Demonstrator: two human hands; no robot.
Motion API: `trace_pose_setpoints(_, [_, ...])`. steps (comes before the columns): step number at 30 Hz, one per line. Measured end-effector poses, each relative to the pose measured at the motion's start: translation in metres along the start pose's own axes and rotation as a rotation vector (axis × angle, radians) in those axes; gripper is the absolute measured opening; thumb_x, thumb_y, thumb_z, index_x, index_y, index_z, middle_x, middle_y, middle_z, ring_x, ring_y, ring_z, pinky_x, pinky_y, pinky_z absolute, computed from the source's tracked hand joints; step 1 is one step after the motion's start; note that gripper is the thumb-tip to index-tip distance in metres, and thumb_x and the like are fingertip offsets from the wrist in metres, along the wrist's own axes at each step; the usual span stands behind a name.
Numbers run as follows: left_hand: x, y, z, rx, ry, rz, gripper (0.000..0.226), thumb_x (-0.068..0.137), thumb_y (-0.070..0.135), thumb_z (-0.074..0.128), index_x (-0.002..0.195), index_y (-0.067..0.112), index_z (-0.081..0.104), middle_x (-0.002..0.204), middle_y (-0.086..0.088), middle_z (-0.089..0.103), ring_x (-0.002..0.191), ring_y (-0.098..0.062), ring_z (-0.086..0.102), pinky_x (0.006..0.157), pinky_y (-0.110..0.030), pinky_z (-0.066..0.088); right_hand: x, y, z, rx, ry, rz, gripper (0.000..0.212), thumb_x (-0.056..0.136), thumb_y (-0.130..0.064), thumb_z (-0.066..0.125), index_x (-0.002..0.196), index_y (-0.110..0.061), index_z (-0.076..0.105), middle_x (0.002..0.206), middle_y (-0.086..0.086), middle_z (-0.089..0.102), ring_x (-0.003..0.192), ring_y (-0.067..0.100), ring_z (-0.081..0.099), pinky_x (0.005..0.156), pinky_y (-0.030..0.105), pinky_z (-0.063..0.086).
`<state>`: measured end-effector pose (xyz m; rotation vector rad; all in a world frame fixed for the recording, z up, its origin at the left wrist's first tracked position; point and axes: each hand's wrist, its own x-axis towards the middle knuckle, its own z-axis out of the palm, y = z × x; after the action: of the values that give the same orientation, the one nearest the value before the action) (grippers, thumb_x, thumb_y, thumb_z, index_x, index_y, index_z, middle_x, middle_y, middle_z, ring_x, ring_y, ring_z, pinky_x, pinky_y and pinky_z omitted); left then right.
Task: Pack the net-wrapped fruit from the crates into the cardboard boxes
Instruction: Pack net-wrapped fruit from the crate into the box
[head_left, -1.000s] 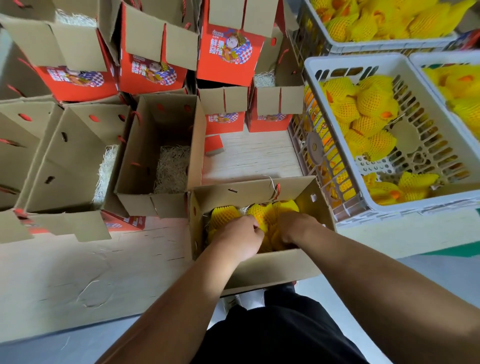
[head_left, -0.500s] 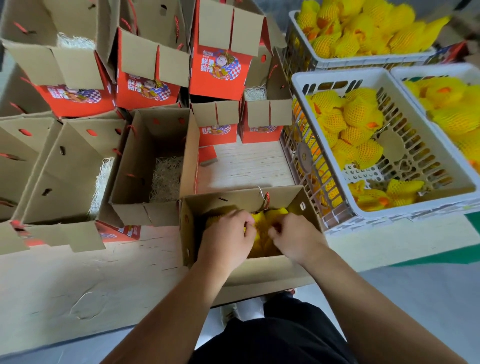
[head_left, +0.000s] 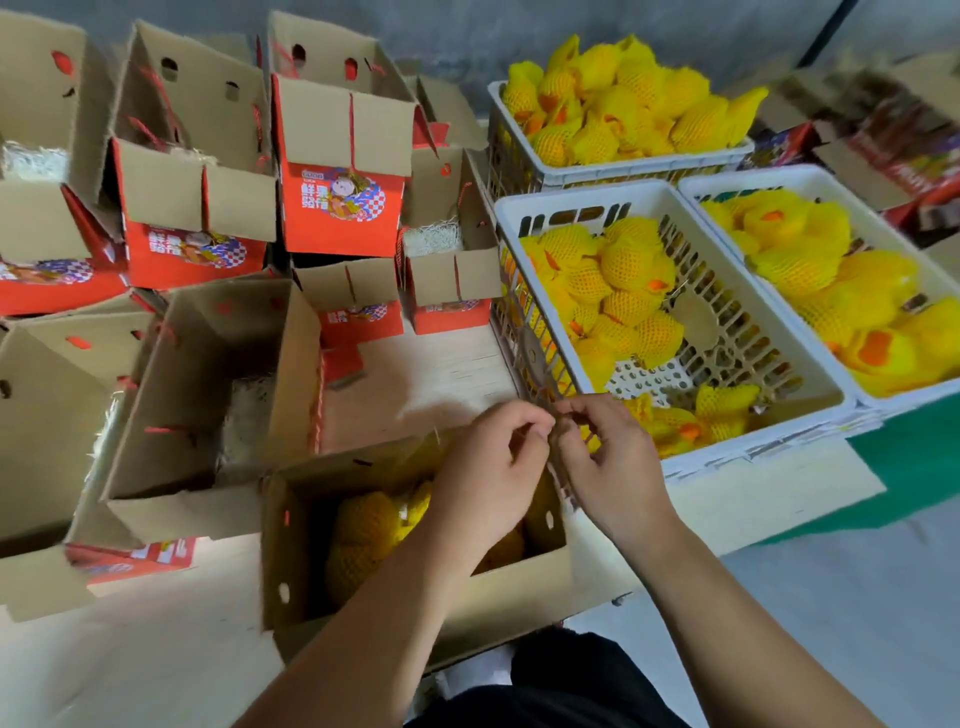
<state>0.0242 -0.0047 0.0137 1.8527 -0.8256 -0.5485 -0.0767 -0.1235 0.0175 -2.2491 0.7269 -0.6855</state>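
The open cardboard box (head_left: 415, 605) in front of me holds several yellow net-wrapped fruit (head_left: 369, 525). My left hand (head_left: 488, 467) and my right hand (head_left: 608, 462) hover together over the box's far right corner. Their fingertips meet, and each thumb and forefinger pinches a thin strand that is too blurred to name. Neither hand holds a fruit. To the right, the white slatted crate (head_left: 571, 200) is partly filled with net-wrapped fruit (head_left: 623, 265).
Two more white crates of yellow fruit stand at the back (head_left: 613, 174) and at the far right (head_left: 810, 176). Open brown boxes lined with shredded paper (head_left: 208, 395) stand to the left. Red printed boxes (head_left: 343, 208) are stacked behind. The wooden tabletop (head_left: 441, 374) shows between them.
Both hands have come up out of the box, leaving the fruit inside, and now meet fingertip to fingertip above its far right corner. My view has tilted upward.
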Motion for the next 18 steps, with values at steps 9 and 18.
trace_pose_setpoints(9, [0.149,0.053,0.096,0.213,0.011,0.233,0.014,0.096,0.025,0.058,0.099,0.022,0.071,0.093,0.003,0.074,0.091,-0.022,0.070,0.080,-0.044,0.054,0.087,0.091,-0.068,0.025,-0.020,0.116,0.034,0.096,-0.008,0.058,0.129,-0.013,0.061,0.118,0.001,0.065,0.105,0.020,0.062,0.088,0.041,0.052])
trace_pose_setpoints(18, [0.216,0.026,0.110,0.793,0.130,0.104,0.018,0.096,0.037,0.058,0.094,0.029,0.074,0.085,0.007,0.075,0.083,-0.017,0.068,0.095,-0.036,0.037,0.268,0.177,-0.040,-0.154,-0.267,0.285,0.074,0.097,-0.023,0.061,0.160,-0.022,0.021,0.155,0.014,0.024,0.131,0.038,0.046,0.101,0.045,0.047])
